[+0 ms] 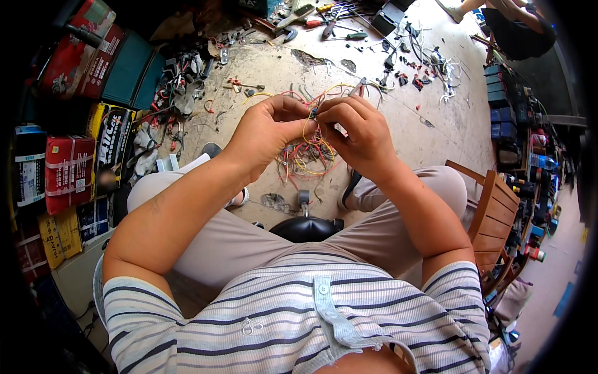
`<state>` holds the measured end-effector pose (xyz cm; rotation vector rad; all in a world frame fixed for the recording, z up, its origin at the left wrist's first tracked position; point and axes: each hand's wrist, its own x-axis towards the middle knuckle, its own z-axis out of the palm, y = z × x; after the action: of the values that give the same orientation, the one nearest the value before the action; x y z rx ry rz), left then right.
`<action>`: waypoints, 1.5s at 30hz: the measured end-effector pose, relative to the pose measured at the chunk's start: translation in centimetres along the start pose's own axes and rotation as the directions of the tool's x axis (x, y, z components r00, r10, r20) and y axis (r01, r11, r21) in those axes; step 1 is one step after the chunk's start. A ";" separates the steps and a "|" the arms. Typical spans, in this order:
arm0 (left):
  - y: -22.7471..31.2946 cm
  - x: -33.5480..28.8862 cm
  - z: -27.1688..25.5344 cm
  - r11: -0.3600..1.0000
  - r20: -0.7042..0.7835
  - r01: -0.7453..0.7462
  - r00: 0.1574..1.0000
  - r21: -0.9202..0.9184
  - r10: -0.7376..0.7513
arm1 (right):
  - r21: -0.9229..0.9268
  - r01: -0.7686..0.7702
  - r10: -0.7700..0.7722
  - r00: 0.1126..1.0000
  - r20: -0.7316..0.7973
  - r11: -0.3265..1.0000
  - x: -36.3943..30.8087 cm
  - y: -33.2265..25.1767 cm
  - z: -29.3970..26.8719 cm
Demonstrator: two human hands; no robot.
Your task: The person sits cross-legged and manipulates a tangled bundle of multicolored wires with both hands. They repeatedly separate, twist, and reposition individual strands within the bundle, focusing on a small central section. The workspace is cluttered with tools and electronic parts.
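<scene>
Both hands meet in front of me above the floor, fingertips almost touching. My left hand [265,131] is closed in a pinch on thin electrical wires, with a yellow strand looping below its thumb. From the other side, my right hand [361,131] pinches the same wires, fingers curled. A small dark bit shows between the fingertips; its kind is too small to make out. Under the hands hangs or lies a tangle of red and yellow wires [316,151]; I cannot tell how much rests on the floor. Beyond my right fingers lies what looks like pliers [360,86].
A rounded black object [305,229] with a metal post stands between my legs. Screwdrivers [356,36] and scraps litter the far floor. Boxes and batteries [70,171] are stacked at left. A wooden chair [495,212] stands at right; another person's leg [451,9] shows far right.
</scene>
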<state>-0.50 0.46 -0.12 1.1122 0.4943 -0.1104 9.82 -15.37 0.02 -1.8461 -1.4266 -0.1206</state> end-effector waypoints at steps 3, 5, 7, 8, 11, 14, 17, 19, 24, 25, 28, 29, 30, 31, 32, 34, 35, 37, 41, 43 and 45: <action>0.1 -0.2 0.2 0.999 -0.027 0.017 0.999 -0.031 -0.018 | 0.029 -0.026 0.027 0.999 -0.029 0.999 0.0 0.0 0.2; 0.1 -0.1 0.1 0.998 -0.042 0.030 0.999 -0.049 -0.032 | 0.057 -0.068 0.070 0.996 -0.052 0.996 -0.1 0.2 0.4; 0.0 -0.1 0.2 0.998 -0.063 0.013 0.998 -0.057 -0.017 | 0.086 -0.130 0.137 0.988 -0.069 0.988 -0.1 0.3 0.5; 0.0 -0.1 0.3 0.998 -0.073 0.006 0.997 -0.061 -0.010 | 0.077 -0.151 0.157 0.985 -0.066 0.985 -0.1 0.2 0.5; 0.1 -0.1 0.3 1.000 -0.055 -0.007 0.998 0.007 0.008 | 0.050 -0.200 0.203 0.978 -0.055 0.979 -0.1 0.0 0.2; -0.1 0.0 -0.1 0.975 0.041 -0.129 0.991 0.178 0.124 | 0.073 -0.256 0.259 0.966 -0.027 0.964 -0.2 0.0 0.1; 0.4 -0.1 0.1 0.991 0.019 -0.063 0.998 0.122 0.061 | 0.238 -0.379 0.382 0.923 0.038 0.894 -0.3 0.3 0.0; 0.3 -0.1 0.3 0.999 0.003 -0.011 1.000 0.050 0.011 | 0.406 -0.446 0.450 0.888 0.092 0.798 -0.2 0.5 0.0; 0.2 0.3 0.0 0.986 -0.014 0.116 0.993 -0.118 -0.118 | 0.660 -0.519 0.529 0.822 0.211 0.543 -0.9 1.1 0.0; 0.3 0.3 0.2 0.979 0.002 0.140 0.990 -0.146 -0.141 | 0.677 -0.529 0.551 0.806 0.213 0.512 -1.0 1.4 0.1; 0.4 0.0 0.1 0.958 0.059 0.199 0.980 -0.206 -0.190 | 0.628 -0.649 0.611 0.721 0.327 0.429 -0.7 1.3 -0.4; 0.4 0.0 0.1 0.951 0.086 0.217 0.975 -0.222 -0.203 | 0.588 -0.701 0.631 0.678 0.377 0.403 -0.5 1.2 -0.7; 0.5 0.0 0.1 0.947 0.095 0.228 0.973 -0.227 -0.211 | 0.595 -0.711 0.625 0.668 0.404 0.375 -0.6 1.2 -0.7; 0.6 0.0 0.2 0.943 0.103 0.238 0.970 -0.233 -0.220 | 0.601 -0.720 0.617 0.658 0.431 0.347 -0.6 1.1 -0.6; 0.6 -0.1 0.2 0.939 0.108 0.246 0.968 -0.240 -0.226 | 0.606 -0.728 0.606 0.649 0.461 0.319 -0.6 1.1 -0.6; 0.6 0.0 0.1 0.936 0.118 0.251 0.967 -0.247 -0.228 | 0.652 -0.683 0.584 0.690 0.429 0.328 -0.8 1.1 -0.4; 0.5 0.0 0.1 0.934 0.123 0.253 0.966 -0.252 -0.229 | 0.673 -0.661 0.573 0.708 0.412 0.332 -0.9 1.1 -0.2; 0.5 -0.1 0.2 0.928 0.132 0.265 0.962 -0.261 -0.238 | 0.663 -0.670 0.579 0.701 0.417 0.334 -0.8 1.1 -0.1; 0.1 0.1 0.0 0.905 0.176 0.301 0.950 -0.300 -0.258 | 0.699 -0.647 0.571 0.712 0.409 0.305 -0.9 1.3 0.1; 0.2 0.0 0.0 0.886 0.202 0.324 0.942 -0.333 -0.268 | 0.709 -0.633 0.568 0.722 0.396 0.310 -0.9 1.3 0.1; 0.3 0.0 0.0 0.874 0.221 0.336 0.937 -0.353 -0.271 | 0.725 -0.616 0.558 0.734 0.387 0.308 -0.9 1.2 0.1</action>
<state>-0.38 0.57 0.12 0.6241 0.5130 -0.3646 10.48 -16.12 -1.09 -1.3884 -0.5088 0.8777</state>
